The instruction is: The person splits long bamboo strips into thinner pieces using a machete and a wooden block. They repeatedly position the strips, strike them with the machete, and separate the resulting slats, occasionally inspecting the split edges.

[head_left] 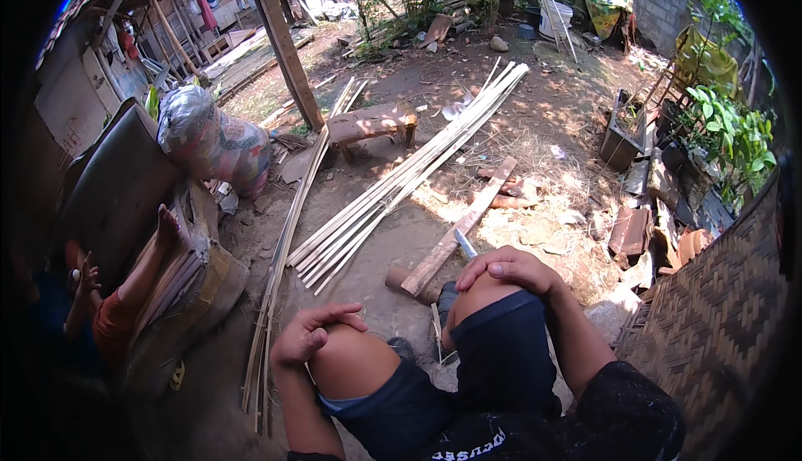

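Note:
My left hand [316, 332] rests on my left knee, its fingers loosely stretched and holding nothing. Over my right knee lies my right hand [511, 270], fingers draped flat across it. Just past those fingers a knife-like blade [465, 243] shows beside a wooden plank [461, 229]; where its handle lies is hidden. One end of the plank rests near a short round log [409, 282]. Ahead of my knees, a bundle of long, pale split bamboo strips [411, 178] lies slantwise on the ground. More thin strips [288, 269] run along its left side.
A person's bare foot [168, 225] and hand [84, 277] are at the left, by a worn seat [125, 181]. Behind stand a stuffed sack [213, 139], a wooden post [286, 47] and a low bench [371, 123]. Woven bamboo panelling [706, 315] borders the right.

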{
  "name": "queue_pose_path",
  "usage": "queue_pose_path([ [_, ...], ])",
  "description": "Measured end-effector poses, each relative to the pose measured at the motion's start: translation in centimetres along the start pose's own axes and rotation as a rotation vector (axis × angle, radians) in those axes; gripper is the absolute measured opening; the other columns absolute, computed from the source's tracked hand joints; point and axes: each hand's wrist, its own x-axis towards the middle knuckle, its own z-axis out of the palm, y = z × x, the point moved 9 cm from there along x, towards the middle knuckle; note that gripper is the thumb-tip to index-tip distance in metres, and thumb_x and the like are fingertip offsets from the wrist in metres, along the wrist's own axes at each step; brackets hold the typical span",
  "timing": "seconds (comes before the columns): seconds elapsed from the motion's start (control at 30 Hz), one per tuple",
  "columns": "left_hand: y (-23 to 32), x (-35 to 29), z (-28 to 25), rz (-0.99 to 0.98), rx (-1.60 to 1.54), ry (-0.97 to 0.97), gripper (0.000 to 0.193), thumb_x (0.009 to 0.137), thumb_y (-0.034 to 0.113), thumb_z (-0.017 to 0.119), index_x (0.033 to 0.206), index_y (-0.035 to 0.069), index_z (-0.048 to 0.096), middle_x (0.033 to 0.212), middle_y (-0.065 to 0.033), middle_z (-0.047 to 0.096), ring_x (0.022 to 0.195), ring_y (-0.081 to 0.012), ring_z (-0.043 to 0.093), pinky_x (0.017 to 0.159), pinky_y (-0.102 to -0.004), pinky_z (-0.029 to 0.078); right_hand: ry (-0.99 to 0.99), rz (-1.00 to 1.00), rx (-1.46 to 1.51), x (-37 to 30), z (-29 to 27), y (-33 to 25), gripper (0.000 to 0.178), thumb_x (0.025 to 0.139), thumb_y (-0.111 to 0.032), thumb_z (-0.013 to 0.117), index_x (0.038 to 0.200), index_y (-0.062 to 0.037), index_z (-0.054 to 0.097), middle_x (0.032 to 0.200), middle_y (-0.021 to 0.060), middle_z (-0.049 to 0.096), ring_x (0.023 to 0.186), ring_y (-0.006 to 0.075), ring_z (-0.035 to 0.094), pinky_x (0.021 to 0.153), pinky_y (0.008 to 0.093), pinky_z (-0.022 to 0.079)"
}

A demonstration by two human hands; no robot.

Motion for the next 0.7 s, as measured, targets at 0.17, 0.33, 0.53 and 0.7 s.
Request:
queue_pose_path([
  [0.17,-0.4,-2.6,-0.9,0.029,0.027,0.301,0.093,0.091,0.064,0.06,0.139,-0.013,0.044,0.106,-0.0194,0.07,0.11,-0.0259,0.064,0.104,-0.0387,0.045,0.021,-0.004,-0.017,-0.3,-0.1,0.0,0.049,0.1,-0.04,0.05,0.112,0.0013,0.073,0.112,0.0146,0.072,0.111,0.0266,0.064,0.103,0.0368,0.044],
  [0.33,0.4,-4.1,-1.4,0.058,0.055,0.384,0.08,0.097,0.054,0.058,0.14,-0.011,0.044,0.107,-0.0182,0.071,0.108,-0.0235,0.063,0.103,-0.0367,0.043,0.073,0.002,-0.041,-0.7,0.1,-0.8,0.05,0.1,-0.041,0.049,0.112,0.0015,0.072,0.112,0.0146,0.071,0.112,0.0261,0.064,0.104,0.0371,0.044],
  [0.53,1.5,-3.2,0.0,0.059,0.112,0.373,0.069,0.1,0.044,0.056,0.141,-0.01,0.045,0.108,-0.0181,0.071,0.108,-0.0228,0.063,0.104,-0.0365,0.043,0.202,0.011,-0.039,-3.1,-0.5,-1.5,0.047,0.102,-0.04,0.05,0.115,0.0003,0.07,0.116,0.0127,0.07,0.115,0.0237,0.062,0.106,0.0359,0.042],
  [0.7,1.7,-4.3,0.1,0.052,0.076,0.349,0.07,0.098,0.043,0.061,0.141,-0.009,0.045,0.11,-0.0179,0.07,0.109,-0.0222,0.063,0.103,-0.0358,0.043,0.016,-0.009,-0.08,-4.0,0.8,-4.2,0.051,0.098,-0.045,0.057,0.119,0.0001,0.068,0.117,0.0132,0.068,0.114,0.0248,0.063,0.104,0.0372,0.043],
])
